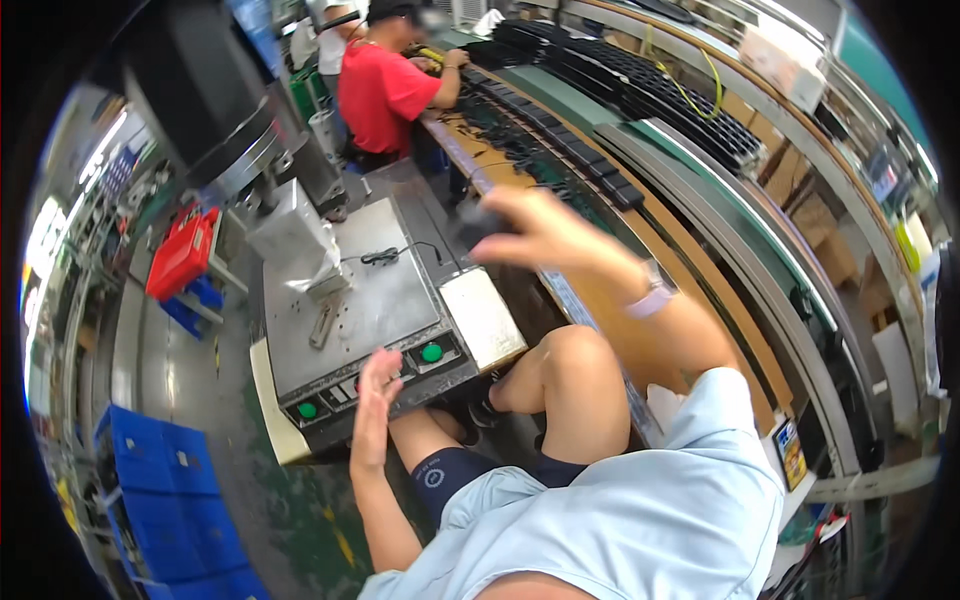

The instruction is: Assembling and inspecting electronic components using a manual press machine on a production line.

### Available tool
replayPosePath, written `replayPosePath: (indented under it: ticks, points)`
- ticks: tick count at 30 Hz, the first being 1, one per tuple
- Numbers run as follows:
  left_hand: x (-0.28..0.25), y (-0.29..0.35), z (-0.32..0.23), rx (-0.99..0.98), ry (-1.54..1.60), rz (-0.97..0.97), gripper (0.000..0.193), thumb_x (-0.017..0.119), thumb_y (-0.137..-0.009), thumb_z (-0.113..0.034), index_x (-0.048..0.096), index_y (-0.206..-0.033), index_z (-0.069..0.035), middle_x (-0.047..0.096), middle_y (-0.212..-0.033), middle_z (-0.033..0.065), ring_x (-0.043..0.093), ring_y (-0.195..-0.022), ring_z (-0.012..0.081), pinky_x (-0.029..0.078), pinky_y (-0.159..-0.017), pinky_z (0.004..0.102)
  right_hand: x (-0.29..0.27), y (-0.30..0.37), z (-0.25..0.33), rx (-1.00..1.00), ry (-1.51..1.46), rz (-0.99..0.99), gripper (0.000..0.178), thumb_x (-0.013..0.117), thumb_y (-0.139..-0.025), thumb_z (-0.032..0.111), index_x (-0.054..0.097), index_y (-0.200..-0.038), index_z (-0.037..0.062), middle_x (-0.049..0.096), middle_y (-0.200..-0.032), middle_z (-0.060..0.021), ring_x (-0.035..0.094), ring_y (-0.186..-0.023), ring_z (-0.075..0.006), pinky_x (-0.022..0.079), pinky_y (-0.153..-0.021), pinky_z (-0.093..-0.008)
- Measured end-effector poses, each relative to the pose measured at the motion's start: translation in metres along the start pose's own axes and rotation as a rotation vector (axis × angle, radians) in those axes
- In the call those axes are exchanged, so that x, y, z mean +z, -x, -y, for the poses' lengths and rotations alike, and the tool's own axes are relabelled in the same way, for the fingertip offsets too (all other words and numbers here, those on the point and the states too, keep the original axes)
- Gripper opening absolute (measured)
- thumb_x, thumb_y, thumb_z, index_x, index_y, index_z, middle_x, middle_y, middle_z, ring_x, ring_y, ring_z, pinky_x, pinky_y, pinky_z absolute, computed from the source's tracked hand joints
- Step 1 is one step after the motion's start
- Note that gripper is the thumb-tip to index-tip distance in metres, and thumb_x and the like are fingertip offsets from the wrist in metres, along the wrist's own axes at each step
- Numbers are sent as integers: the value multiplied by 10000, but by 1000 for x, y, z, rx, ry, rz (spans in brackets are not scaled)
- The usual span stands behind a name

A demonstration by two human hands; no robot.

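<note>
A press machine with a grey metal plate stands in front of me. My left hand is held up at its front panel, empty, with the fingers stretched out. Green buttons sit on that panel, on either side of the hand. To the right of the plate, my right hand is smeared by motion. Its thumb and fingers are around a dark block, too blurred to make out its kind. A thin black cable with a coiled bundle lies across the plate, beside the metal block under the press head.
A workbench runs along my right, with a row of black blocks and loose cables. A person in a red shirt works at its far end. Blue bins and a red crate stand to the left.
</note>
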State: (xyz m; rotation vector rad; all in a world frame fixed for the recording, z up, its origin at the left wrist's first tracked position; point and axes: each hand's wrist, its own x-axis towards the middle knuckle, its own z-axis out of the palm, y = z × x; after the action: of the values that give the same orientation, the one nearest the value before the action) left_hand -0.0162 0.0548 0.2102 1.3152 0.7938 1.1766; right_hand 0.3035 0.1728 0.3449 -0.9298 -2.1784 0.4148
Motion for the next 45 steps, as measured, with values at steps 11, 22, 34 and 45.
replayPosePath:
  ticks: [11, 22, 34, 45]
  points:
    - [-3, 62, 90, -493, -99, 151, 352, 558, -977, -155, 528, -1299, -19, 601, -1252, 131, 567, -1148, 210, 441, -988, 319, -269, 249, -225, 1241, 808, -252, 507, 740, -714, 286, 670, -1083, -54, 696, -950, -223, 675, -859, -362, 548, -737, -425]
    - [25, 23, 49, -393, -43, 169, 348, 594, -904, -9, 547, -1249, -13, 629, -1191, 122, 599, -1087, 197, 452, -976, 304, -93, 83, -206, 1098, 726, -185, 684, 873, -614, 448, 630, -982, -75, 643, -926, -235, 652, -775, -382, 551, -707, -463]
    - [-143, -91, 30, 138, -254, -561, 264, 709, -819, -40, 590, -1055, -51, 647, -951, 45, 623, -818, 143, 512, -764, 263, -174, 48, 35, -69, -219, -829, 468, 581, -894, -41, 480, -1342, 48, 594, -1223, -173, 634, -997, -229, 527, -883, -299]
    - [-202, -181, 38, 312, 41, -110, 870, 800, -681, -25, 374, -1439, -74, 596, -1227, 131, 561, -1115, 220, 416, -1005, 339, 24, -54, -28, 128, -154, 23, 566, 639, -821, -32, 492, -1367, 10, 555, -1225, -118, 583, -993, -222, 495, -854, -314]
